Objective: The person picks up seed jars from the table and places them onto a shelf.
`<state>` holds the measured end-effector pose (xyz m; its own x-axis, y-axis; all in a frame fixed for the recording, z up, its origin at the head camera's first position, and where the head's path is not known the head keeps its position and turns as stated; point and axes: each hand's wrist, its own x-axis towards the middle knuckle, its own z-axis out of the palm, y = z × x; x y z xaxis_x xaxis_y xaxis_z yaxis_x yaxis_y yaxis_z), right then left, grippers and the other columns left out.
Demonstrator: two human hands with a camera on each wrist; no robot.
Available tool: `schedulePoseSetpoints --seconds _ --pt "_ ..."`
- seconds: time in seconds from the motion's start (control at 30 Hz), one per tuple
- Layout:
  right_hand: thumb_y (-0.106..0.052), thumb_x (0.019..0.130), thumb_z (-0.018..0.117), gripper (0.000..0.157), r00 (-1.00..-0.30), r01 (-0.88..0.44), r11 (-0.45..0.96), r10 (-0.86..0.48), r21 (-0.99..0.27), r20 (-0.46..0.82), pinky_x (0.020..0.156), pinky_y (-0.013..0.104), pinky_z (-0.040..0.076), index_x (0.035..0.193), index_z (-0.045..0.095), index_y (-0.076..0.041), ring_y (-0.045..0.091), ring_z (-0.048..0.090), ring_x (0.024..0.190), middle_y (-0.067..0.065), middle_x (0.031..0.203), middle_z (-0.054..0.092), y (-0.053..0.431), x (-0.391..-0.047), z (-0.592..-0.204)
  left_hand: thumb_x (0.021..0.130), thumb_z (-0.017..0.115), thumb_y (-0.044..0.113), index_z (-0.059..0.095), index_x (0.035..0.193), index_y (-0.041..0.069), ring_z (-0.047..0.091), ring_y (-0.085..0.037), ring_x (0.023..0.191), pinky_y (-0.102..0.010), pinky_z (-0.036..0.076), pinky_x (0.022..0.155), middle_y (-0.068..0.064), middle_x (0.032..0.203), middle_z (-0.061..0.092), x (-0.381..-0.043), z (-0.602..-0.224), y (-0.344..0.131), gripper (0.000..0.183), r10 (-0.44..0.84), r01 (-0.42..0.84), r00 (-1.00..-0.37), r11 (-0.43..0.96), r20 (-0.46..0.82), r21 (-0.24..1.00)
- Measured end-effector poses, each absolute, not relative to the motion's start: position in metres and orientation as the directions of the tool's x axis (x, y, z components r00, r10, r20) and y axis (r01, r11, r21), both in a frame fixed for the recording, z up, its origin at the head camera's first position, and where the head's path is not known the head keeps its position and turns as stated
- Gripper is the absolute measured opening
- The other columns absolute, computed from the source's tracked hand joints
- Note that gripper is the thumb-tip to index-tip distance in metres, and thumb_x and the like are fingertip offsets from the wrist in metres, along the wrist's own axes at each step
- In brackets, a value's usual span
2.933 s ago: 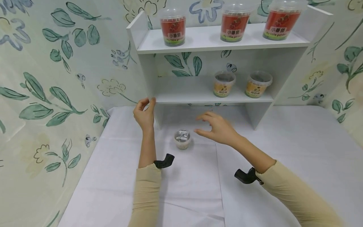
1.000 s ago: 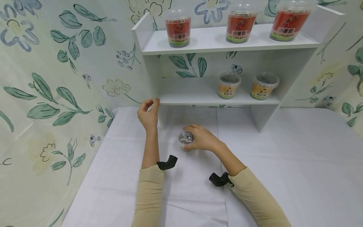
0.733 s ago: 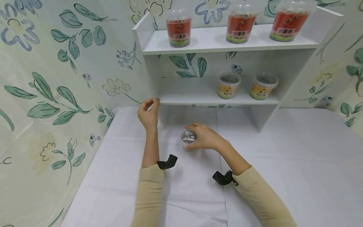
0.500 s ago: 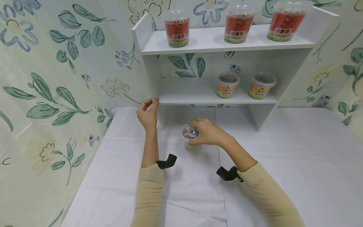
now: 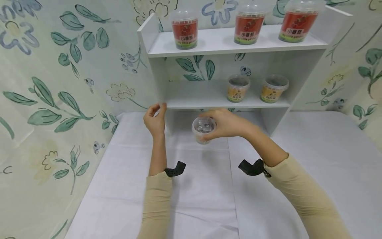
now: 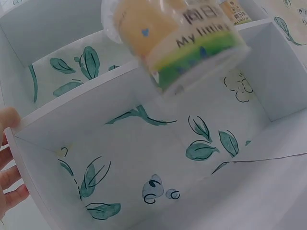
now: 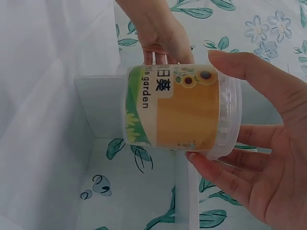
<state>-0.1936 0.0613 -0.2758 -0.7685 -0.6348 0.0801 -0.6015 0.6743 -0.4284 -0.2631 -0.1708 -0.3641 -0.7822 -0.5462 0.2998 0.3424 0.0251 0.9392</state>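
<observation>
My right hand (image 5: 228, 124) grips a clear plastic cup (image 5: 203, 130) by its side, thumb and fingers spread around it. The right wrist view shows the cup's orange label (image 7: 189, 112) with sunflowers and "garden" printed on a green band. Foil-like silver packing shows through its top. The cup hangs over the white cloth, in front of the lower opening of a white shelf (image 5: 197, 98). My left hand (image 5: 155, 119) holds the left side panel of that shelf at the middle board's height; in the left wrist view its fingers (image 6: 12, 177) lie along the panel's outer face.
Two orange-labelled cups, a nearer-left one (image 5: 238, 89) and a right one (image 5: 274, 89), stand on the right of the middle board. Three red-labelled cups, among them a left one (image 5: 185, 33), line the top board. Floral wallpaper (image 5: 59, 83) backs the table.
The right hand came down to the small cup on the cloth, took hold of it and lifted it up toward the shelf. My left hand stayed on the shelf panel.
</observation>
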Motion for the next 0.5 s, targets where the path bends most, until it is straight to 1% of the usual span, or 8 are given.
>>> schedulePoseSetpoints --seconds 0.1,0.27,0.4,0.5 --pt "-0.039 0.068 0.080 0.073 -0.765 -0.605 0.677 -0.640 -0.419 0.071 0.082 0.038 0.049 0.127 0.053 -0.004 0.024 0.052 0.106 0.010 0.123 0.057 0.064 -0.196 -0.267 0.076 0.075 0.024 0.070 0.088 0.002 0.065 -0.013 0.083 -0.025 0.054 0.073 -0.007 0.093 0.070 -0.264 -0.364 -0.171 0.025 -0.541 0.345 -0.786 0.015 0.298 0.938" --pt "-0.040 0.068 0.079 0.072 -0.758 -0.610 0.679 -0.651 -0.408 0.048 0.082 0.036 0.048 0.126 0.054 -0.005 0.022 0.053 0.105 0.008 0.119 0.058 0.066 -0.204 -0.258 0.077 0.075 0.024 0.070 0.089 0.002 0.065 -0.013 0.085 -0.025 0.054 0.073 -0.007 0.092 0.070 -0.265 -0.365 -0.172 0.026 -0.537 0.346 -0.790 0.012 0.298 0.938" --pt "-0.041 0.068 0.079 0.072 -0.768 -0.585 0.693 -0.640 -0.422 0.014 0.076 0.033 0.050 0.127 0.054 -0.008 0.020 0.056 0.099 0.007 0.117 0.059 0.066 -0.214 -0.244 0.077 0.075 0.024 0.069 0.090 0.001 0.065 -0.016 0.088 -0.026 0.054 0.074 -0.007 0.093 0.069 -0.265 -0.364 -0.172 0.027 -0.529 0.350 -0.792 0.014 0.304 0.937" --pt "-0.041 0.069 0.078 0.072 -0.771 -0.570 0.709 -0.637 -0.415 -0.031 0.073 0.032 0.051 0.129 0.053 -0.009 0.020 0.058 0.096 0.008 0.116 0.060 0.065 -0.223 -0.231 0.076 0.075 0.024 0.069 0.090 0.002 0.064 -0.016 0.090 -0.026 0.054 0.076 -0.007 0.093 0.069 -0.264 -0.364 -0.171 0.027 -0.526 0.344 -0.797 0.010 0.298 0.939"
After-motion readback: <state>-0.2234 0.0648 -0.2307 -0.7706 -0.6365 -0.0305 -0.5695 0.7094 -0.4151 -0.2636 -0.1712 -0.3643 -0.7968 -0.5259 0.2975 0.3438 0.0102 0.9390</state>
